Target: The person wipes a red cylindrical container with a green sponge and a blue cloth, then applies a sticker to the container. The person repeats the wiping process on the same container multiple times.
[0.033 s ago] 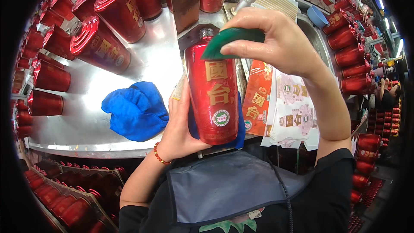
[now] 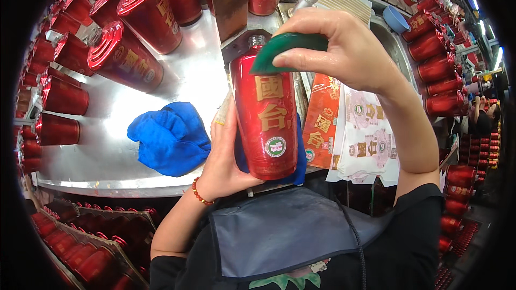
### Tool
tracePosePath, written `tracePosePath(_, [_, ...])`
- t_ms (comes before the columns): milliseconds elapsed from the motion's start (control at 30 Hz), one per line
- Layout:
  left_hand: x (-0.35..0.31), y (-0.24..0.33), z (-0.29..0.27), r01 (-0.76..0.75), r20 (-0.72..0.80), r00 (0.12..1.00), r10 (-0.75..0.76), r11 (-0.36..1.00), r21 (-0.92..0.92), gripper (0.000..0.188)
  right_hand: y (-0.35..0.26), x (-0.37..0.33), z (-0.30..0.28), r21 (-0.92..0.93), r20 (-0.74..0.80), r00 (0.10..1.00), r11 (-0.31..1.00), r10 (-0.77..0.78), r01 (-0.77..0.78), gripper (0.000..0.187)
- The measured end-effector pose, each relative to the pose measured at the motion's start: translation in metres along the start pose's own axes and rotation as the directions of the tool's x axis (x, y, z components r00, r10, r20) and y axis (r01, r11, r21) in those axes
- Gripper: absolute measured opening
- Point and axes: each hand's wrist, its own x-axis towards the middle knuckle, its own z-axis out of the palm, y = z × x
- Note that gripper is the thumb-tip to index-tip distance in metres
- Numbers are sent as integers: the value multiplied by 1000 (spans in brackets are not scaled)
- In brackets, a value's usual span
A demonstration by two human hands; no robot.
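Note:
A red glass bottle (image 2: 267, 129) lies tilted in front of me, its clear threaded neck pointing away. Gold characters and a round white-and-green emblem decorate its face. Against its lower left side rests my left hand (image 2: 223, 166), gripping it with the thumb beneath the base and the fingers partly hidden. Pale tape wraps one fingertip. My right hand (image 2: 338, 48) pinches a curved, translucent green scraper (image 2: 287, 48), whose edge touches the bottle's shoulder just above the characters. Part of a blue cloth (image 2: 301, 156) shows under the bottle.
A crumpled blue cloth (image 2: 171, 138) lies on the metal table (image 2: 107, 166) to the left. Several red bottles (image 2: 126, 56) stand beyond it. Right of my bottle are a red decal sheet (image 2: 322, 123) and white decal sheets (image 2: 368, 134). A blue bowl (image 2: 396, 20) sits by a sink.

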Motion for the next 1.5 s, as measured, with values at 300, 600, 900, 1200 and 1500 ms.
tracePosePath(300, [3, 6, -2, -22, -21, 1000, 24, 998, 64, 138, -9, -5, 7, 33, -58, 998, 999, 28, -27, 25])
tracePosePath(600, [-5, -5, 1, -12, 13, 1000, 11, 996, 92, 136, 19, -25, 18, 285, -196, 955, 945, 221, -160, 24])
tracePosePath(900, [-5, -6, 3, 31, -7, 999, -31, 999, -25, 130, 14, -67, 41, 550, -296, 827, 793, 477, -261, 22])
tracePosePath(1200, [-2, 2, 3, 115, 24, 993, -114, 988, -100, 127, -3, -96, 68, 647, -209, 885, 738, 416, -195, 25])
tracePosePath(1500, [-4, -5, 3, 44, -8, 999, -45, 998, -53, 131, -2, -93, 47, 424, -233, 869, 850, 437, -313, 22])
